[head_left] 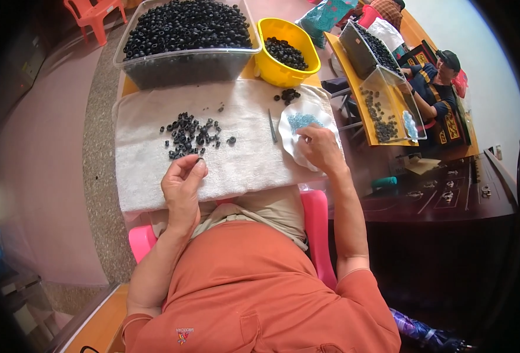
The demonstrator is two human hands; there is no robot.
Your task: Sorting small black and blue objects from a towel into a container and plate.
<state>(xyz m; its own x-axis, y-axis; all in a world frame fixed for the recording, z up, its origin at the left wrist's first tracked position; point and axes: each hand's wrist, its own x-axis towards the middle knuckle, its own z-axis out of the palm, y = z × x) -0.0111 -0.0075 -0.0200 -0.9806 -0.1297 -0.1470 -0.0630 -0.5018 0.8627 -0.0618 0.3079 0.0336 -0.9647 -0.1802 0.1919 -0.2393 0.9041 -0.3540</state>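
Pinched between the thumb and fingers of my left hand [183,181] is a small black ring-like part [200,159]. That hand is at the near side of a loose pile of black parts [189,132] on a white towel [142,176]. My right hand [318,147] reaches into a white scalloped dish [291,141], its fingertips together at the small light-blue pieces [302,121]. Whether a piece is between those fingertips is too small to tell. Tweezers [272,126] lie on the towel just left of the dish.
A clear bin [189,73] full of black parts stands at the far edge, beside a yellow basin [300,35] holding more. A few black parts [287,95] lie near the basin. To the right, another person [439,88] sits by a table with clear boxes [413,117].
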